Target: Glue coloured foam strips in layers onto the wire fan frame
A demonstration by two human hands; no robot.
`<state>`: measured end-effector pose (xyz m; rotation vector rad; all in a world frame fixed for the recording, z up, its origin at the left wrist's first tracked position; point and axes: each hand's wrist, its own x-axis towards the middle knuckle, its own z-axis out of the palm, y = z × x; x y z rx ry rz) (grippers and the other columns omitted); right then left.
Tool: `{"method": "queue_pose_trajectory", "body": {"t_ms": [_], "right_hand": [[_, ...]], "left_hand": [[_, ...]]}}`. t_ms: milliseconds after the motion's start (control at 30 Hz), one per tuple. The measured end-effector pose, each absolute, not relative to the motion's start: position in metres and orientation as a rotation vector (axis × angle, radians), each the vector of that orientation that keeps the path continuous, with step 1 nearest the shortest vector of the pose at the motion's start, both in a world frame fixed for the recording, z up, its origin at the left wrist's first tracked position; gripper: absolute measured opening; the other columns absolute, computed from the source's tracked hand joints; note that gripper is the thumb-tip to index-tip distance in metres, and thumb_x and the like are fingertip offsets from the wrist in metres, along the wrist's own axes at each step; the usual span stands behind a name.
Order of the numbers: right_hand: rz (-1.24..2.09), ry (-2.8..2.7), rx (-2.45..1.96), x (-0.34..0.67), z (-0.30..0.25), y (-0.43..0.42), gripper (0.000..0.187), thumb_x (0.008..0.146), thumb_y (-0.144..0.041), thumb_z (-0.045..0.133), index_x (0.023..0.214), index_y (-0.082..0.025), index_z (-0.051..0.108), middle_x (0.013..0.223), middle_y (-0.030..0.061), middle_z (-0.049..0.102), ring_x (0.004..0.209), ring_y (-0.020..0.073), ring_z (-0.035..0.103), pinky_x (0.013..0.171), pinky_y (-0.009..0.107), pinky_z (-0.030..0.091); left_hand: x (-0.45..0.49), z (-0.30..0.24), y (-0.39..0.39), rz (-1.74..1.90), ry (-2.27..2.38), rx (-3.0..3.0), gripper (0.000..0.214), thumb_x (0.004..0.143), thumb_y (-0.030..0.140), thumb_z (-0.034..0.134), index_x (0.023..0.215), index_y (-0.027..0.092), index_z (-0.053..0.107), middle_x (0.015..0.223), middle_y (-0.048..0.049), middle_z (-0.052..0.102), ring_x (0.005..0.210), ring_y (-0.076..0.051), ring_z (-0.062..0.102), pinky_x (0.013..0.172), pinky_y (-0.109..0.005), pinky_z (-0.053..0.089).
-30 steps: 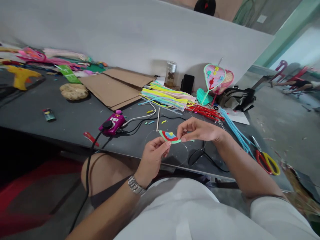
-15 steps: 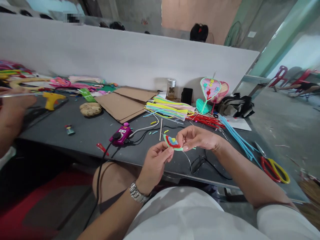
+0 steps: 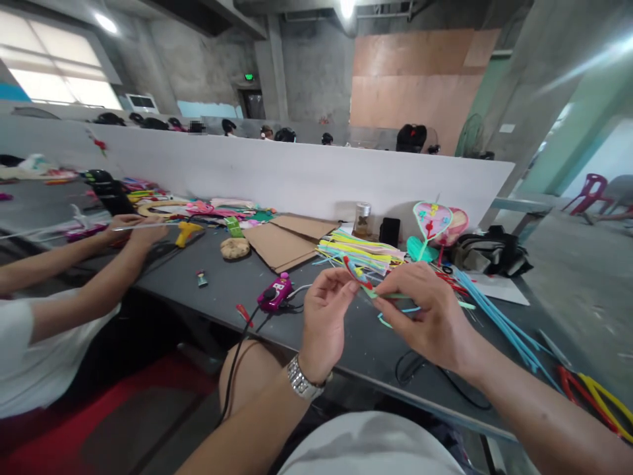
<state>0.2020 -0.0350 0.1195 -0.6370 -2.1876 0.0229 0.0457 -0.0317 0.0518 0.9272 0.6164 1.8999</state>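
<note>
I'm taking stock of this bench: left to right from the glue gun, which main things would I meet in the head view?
Yellow glue gun, tan lump, purple power socket, left hand, multicoloured piece, right hand, scissors.

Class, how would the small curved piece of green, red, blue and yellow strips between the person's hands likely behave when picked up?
The small multicoloured piece is probably light: fingers of the left hand and right hand just pinch it. It seems fairly stiff, since its upper end stands up without visible sagging. Being thin, it might bend if pressed.
</note>
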Motion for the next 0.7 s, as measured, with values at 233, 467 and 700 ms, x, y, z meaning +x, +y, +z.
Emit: {"method": "queue_pose_trajectory", "body": {"t_ms": [233, 467, 700], "right_hand": [[-0.700, -2.345, -0.537, 0.183, 0.085, -0.046, 0.023, 0.098, -0.011, 0.050, 0.083, -0.019, 0.065, 0.072, 0.0021, 0.064, 0.069, 0.0181, 0.048, 0.077, 0.039, 0.031], [-0.581, -2.524, -0.631, 0.167, 0.008, -0.038, 0.026, 0.095, -0.007, 0.049, 0.077, -0.019, 0.064, 0.071, 0.0046, 0.060, 0.069, 0.0213, 0.044, 0.075, 0.039, 0.028], [-0.268, -2.695, -0.789, 0.174, -0.043, -0.031, 0.019, 0.089, -0.004, 0.056, 0.078, -0.018, 0.064, 0.070, 0.0044, 0.063, 0.066, 0.0214, 0.049, 0.074, 0.038, 0.029]], "left_hand": [[0.028, 0.037, -0.047, 1.965, 0.788, 0.881, 0.027, 0.075, 0.043, 0.086, 0.083, 0.020, 0.075, 0.081, -0.0035, 0.073, 0.074, -0.016, 0.065, 0.071, -0.026, 0.053], [0.011, -0.019, -0.061, 1.675, 1.038, 0.651, 0.036, 0.072, 0.046, 0.087, 0.090, 0.016, 0.080, 0.087, -0.0085, 0.078, 0.073, -0.018, 0.070, 0.070, -0.030, 0.058], [-0.009, -0.072, -0.038, 1.420, 1.202, 0.514, 0.053, 0.060, 0.043, 0.094, 0.099, 0.011, 0.079, 0.080, -0.0068, 0.077, 0.070, -0.015, 0.069, 0.069, -0.028, 0.059]]}}
